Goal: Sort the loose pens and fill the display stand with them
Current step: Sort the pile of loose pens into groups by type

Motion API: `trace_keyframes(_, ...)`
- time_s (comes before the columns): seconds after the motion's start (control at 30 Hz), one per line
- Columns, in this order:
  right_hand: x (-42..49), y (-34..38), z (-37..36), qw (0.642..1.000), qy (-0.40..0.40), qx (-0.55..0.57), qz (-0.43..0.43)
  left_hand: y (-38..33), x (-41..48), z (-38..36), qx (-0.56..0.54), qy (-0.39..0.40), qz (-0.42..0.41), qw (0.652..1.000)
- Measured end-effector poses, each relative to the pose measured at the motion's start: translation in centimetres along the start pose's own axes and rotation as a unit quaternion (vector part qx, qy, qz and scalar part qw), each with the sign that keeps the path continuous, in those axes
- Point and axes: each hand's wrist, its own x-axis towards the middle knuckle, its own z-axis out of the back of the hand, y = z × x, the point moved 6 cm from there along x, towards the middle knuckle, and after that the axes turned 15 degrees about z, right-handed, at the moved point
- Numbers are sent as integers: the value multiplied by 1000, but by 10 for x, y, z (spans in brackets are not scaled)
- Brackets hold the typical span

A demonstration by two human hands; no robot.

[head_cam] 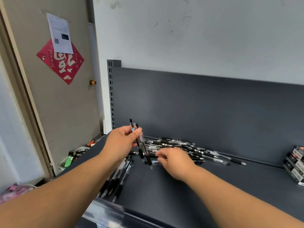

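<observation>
A heap of loose pens (189, 149) lies at the back of the dark shelf (213, 186). The left hand (121, 142) grips two pens (142, 145), tips down. The right hand (174, 162) reaches into the heap with bent fingers; I cannot tell if it holds one. A small row of pens (118, 176) lies near the front. I think most are still unsorted, and I see no stand.

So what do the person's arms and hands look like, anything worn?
The left hand and right hand are gloveless, with no rings visible. The left arm and right arm are bare to the frame edge: no sleeves, watch or bracelet.
</observation>
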Motion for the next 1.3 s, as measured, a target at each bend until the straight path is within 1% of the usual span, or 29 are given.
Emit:
trace_keyframes(0.03,-2,-1,-3,998,27,-52,6,0,2,3,-1,-4,0,1000)
trace_keyframes(0.1,-3,0,-7,994,48,-95,20,-1,3,8,1,-1,0,1000)
trace_keyframes(0.2,-2,6,-10,990,47,-131,37,-1,0,10,-27,13,4,1000)
trace_keyframes(0.27,-2,8,-10,990,48,-131,34,-1,-3,13,-37,15,6,999)
trace_keyframes(0.33,0,10,-4,997,5,-78,11,-2,-5,17,-35,11,4,999)
trace_keyframes(0.4,3,14,10,996,-70,35,-35,-3,-5,21,-29,10,5,1000)
trace_keyframes(0.43,5,19,18,988,-107,98,-49,-4,-6,23,-25,13,8,1000)
trace_keyframes(0.47,7,25,25,975,-139,163,-54,-4,-6,25,-20,17,13,1000)
trace_keyframes(0.53,9,38,34,938,-181,292,-55,-4,-6,27,-8,26,23,999)
trace_keyframes(0.6,12,52,35,904,-183,383,-55,-5,-8,30,-3,30,29,999)
trace_keyframes(0.67,16,63,30,895,-170,410,-49,-6,-10,34,-16,35,36,999)
trace_keyframes(0.8,22,84,23,906,-140,400,-13,-9,-10,44,-52,43,46,997)
trace_keyframes(0.9,26,96,16,913,-107,393,-3,-9,-10,52,-37,38,47,997)
trace_keyframes(0.93,28,97,13,911,-101,399,-13,-8,-9,55,-22,33,46,998)
trace_keyframes(1.0,30,97,3,895,-92,433,-56,-5,-4,63,38,19,44,998)
trace_keyframes(1.07,29,93,-11,870,-75,473,-119,3,4,73,146,2,50,988)
trace_keyframes(1.13,25,91,-27,854,-51,488,-172,12,11,76,267,0,60,962)
trace_keyframes(1.2,20,89,-38,850,-31,484,-206,21,13,70,379,4,57,924)
trace_keyframes(1.3,17,88,-48,844,-16,484,-229,28,12,55,486,1,16,874)
